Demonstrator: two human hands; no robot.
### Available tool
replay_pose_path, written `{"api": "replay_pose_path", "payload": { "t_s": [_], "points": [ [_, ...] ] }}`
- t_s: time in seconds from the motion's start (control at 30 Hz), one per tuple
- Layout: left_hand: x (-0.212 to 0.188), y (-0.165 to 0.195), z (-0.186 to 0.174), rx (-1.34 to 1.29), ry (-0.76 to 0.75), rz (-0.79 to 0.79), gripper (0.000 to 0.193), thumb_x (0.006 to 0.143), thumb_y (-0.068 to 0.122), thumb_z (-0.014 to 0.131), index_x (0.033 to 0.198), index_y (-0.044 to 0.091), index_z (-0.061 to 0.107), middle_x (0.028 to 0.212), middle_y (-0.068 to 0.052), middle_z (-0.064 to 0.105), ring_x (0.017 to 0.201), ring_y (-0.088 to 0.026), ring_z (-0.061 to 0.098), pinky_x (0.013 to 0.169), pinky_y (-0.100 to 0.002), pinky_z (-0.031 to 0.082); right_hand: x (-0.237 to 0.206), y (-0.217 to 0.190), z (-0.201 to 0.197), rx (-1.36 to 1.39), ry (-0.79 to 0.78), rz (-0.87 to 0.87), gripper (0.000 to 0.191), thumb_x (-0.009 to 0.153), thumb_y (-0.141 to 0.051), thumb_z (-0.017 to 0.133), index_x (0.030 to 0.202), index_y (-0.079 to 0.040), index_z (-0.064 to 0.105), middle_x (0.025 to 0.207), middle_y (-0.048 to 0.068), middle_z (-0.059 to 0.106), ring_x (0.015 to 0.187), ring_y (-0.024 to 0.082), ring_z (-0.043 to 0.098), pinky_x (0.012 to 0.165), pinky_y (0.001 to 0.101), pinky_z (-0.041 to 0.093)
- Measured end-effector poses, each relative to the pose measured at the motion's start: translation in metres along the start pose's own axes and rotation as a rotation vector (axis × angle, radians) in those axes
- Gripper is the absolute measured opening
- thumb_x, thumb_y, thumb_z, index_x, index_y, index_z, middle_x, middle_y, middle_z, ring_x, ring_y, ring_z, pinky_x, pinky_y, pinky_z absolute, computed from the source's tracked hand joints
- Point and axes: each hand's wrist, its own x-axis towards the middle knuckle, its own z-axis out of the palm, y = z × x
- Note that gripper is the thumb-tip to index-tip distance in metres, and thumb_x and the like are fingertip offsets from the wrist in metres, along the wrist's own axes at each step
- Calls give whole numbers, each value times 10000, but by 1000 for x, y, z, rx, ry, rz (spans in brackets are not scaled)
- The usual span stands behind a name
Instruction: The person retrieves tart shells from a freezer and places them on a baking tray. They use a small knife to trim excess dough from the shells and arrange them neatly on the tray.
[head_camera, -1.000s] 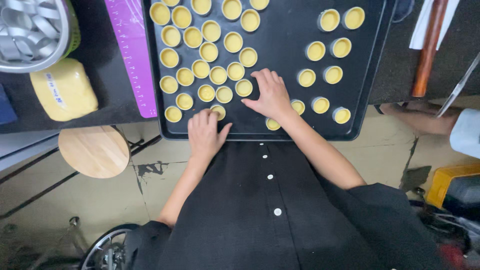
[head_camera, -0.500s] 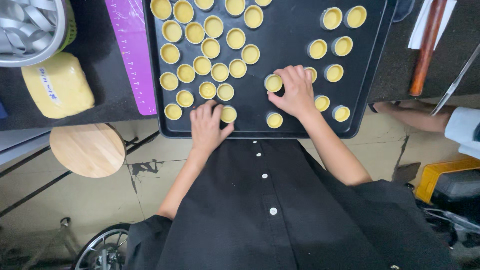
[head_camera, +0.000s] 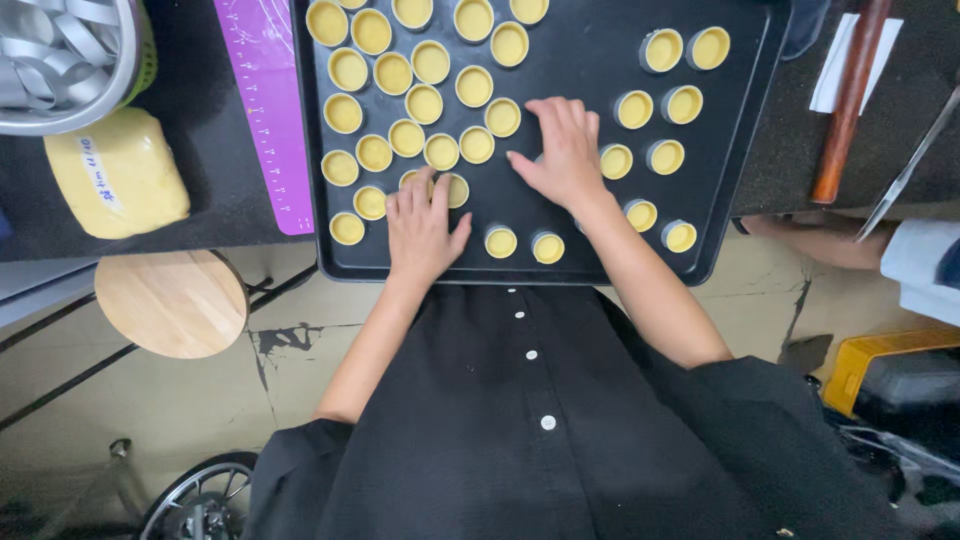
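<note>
A black baking tray (head_camera: 580, 35) holds several small round tart shells of yellow dough, packed at its left and looser at its right. My left hand (head_camera: 422, 228) lies flat on the tray's near edge, fingertips touching a tart shell (head_camera: 453, 190) in the left cluster. My right hand (head_camera: 562, 150) rests palm down in the tray's middle, fingers spread, covering a shell I cannot see well. Two loose shells (head_camera: 500, 241) sit near the front rim between my hands.
A purple measuring mat (head_camera: 265, 100) lies left of the tray. A yellow wrapped dough block (head_camera: 115, 185) and a bowl of metal tart moulds (head_camera: 60, 50) sit further left. A wooden stool (head_camera: 172, 303) stands below. A rolling pin (head_camera: 850, 95) and another person's arm (head_camera: 830, 240) are at right.
My right hand has slid left across the tray from its right part to the middle. My left hand has shifted slightly up onto the shell cluster.
</note>
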Motion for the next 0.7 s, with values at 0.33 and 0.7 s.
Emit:
{"api": "replay_pose_path", "payload": {
  "t_s": [0.33,0.7],
  "points": [
    [30,-18,-16,98,-161,247,595,710,195,803,1273,108,632,1391,-101,511,1271,-292,493,1025,-467,373,25,21,7,-15,60,31,495,723,-261,890,1120,-105,638,1078,43,602,1073,274,523,910,432,363],
    [57,16,-1,-8,-203,491,595,704,294,826,1194,32,616,1372,-105,521,1266,-272,486,1025,-437,387,47,58,-12,1,128,16,586,782,-221,900,1263,-73,601,1237,90,568,1181,311,495,973,441,350]
  ]
}}
